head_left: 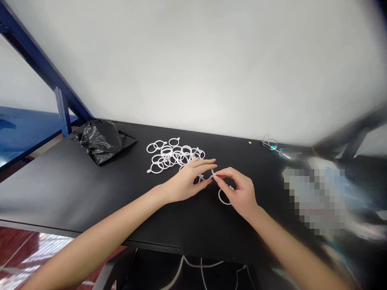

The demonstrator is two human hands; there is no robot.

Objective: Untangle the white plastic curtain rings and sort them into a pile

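A pile of several white plastic rings (172, 156) lies on the black table (60, 189). My left hand (187, 181) rests just in front of the pile, its fingers pinched on a white ring (203, 177). My right hand (238, 192) meets it from the right, thumb and forefinger pinched on the same ring's small tab. A second white ring (223, 198) sits under my right palm, partly hidden; whether it is joined to the first I cannot tell.
A crumpled black plastic bag (101, 141) lies at the table's back left. Eyeglasses (275, 147) rest at the back right by the white wall. A blurred, pixelated patch covers the right side. Blue metal framing stands to the left; cables hang below the front edge.
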